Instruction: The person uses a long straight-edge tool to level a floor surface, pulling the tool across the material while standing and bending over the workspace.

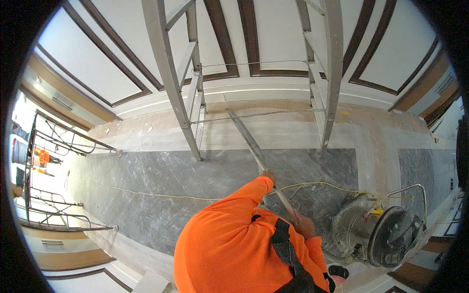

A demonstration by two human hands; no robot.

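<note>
A long grey metal pole (251, 149) slants across the middle, its far end lying between the ladder's legs near the base of the panelled wall. Both hands are closed round it. My left hand (267, 177) grips it partway along, arm stretched forward in an orange sleeve. Closer to my body, my right hand (304, 225) holds the near part. The fingers are partly hidden by the hands' angle. Whether a hose joins the near end cannot be seen. To the right of my right hand stands a dusty steel drum vacuum (354, 229) with a dark round top.
A grey stepladder (168, 63) straddles the space ahead, wires strung between its sides. Across the dusty grey floor (146, 171) runs a yellow cord (317, 183). Metal scaffolding (63, 212) stands at left, with a person in orange (43, 156) beyond. White wall panels (283, 39) have brown trim.
</note>
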